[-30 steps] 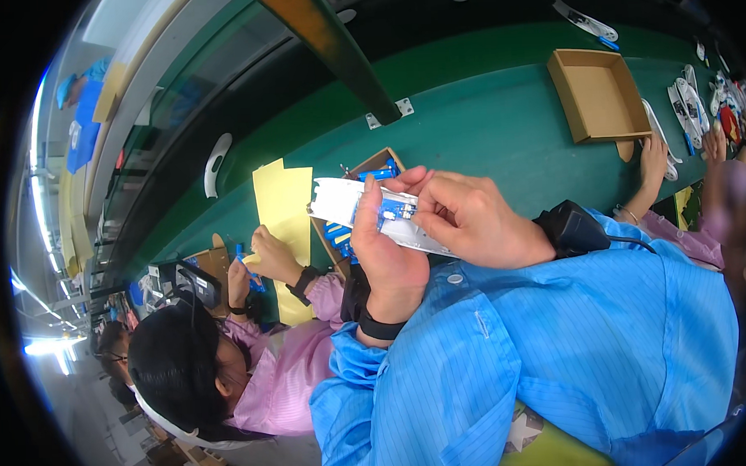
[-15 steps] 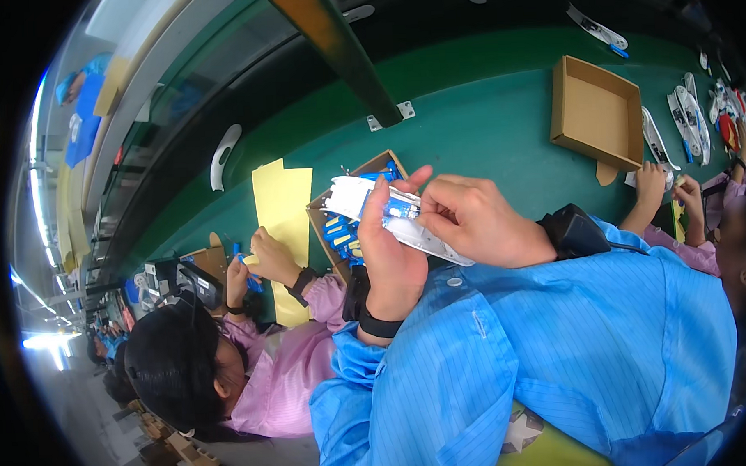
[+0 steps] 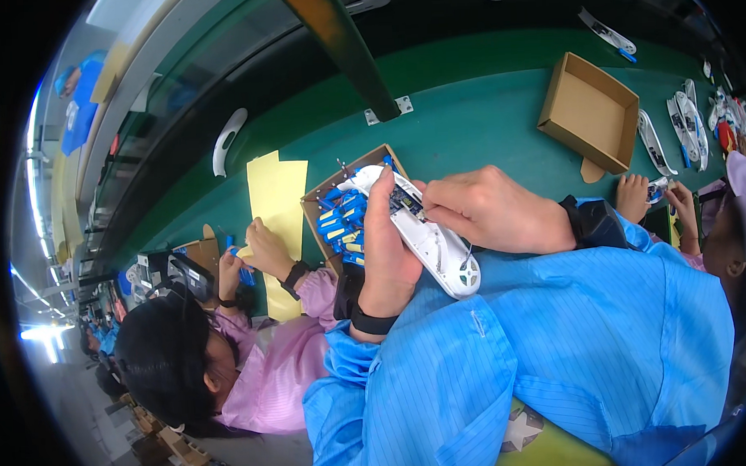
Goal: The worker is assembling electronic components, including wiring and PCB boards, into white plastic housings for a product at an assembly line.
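A long white plastic housing (image 3: 435, 251) lies slanted in my left hand (image 3: 388, 269), its hollow inner side facing up. The fingers and thumb of that hand wrap round its upper part. Inside the housing shows a dark circuit board (image 3: 402, 201). My right hand (image 3: 504, 208) is closed in a pinch at the board's right edge; its fingertips hide whatever they hold. Just beyond my left hand, a cardboard box (image 3: 310, 206) is heaped with blue wrapped parts (image 3: 344, 222) bearing yellow strips and wires.
An open cardboard box (image 3: 591, 114) sits on the green bench (image 3: 468, 123) at right, near more white housings (image 3: 688, 123). Yellow sheets (image 3: 274, 187) lie left of the parts box. A post (image 3: 342, 49) rises ahead. Co-workers in pink (image 3: 271, 368) work on both sides.
The housing has turned in my left hand so its inside and dark board now face up, with its round end lower. My right hand has shifted slightly right, still pinching at the board.
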Available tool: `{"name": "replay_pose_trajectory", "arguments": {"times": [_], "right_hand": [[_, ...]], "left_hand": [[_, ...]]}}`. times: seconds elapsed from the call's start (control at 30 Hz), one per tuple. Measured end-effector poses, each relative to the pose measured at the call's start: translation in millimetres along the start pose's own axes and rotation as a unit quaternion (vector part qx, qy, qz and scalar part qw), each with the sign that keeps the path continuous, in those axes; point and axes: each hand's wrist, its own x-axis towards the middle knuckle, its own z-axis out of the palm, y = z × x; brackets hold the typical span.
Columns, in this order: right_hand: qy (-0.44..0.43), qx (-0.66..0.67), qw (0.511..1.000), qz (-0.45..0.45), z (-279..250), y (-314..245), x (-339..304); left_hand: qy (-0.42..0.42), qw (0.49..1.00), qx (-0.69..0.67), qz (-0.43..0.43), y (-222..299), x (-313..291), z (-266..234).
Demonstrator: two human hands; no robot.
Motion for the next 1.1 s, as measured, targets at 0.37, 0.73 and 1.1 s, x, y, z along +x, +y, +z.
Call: {"name": "replay_pose_trajectory", "arguments": {"times": [0.37,0.73,1.1], "right_hand": [[-0.05,-0.096,0.99,-0.089,-3,8,0],[-0.053,-0.162,0.977,-0.124,7,8,-10],[0.063,-0.147,0.98,-0.118,28,12,-15]], "left_hand": [[0.043,0.998,0.033,-0.027,-4,-5,11],[0.081,0.994,0.064,-0.032,-16,2,-12],[0.104,0.992,0.07,-0.024,-25,4,-18]]}}
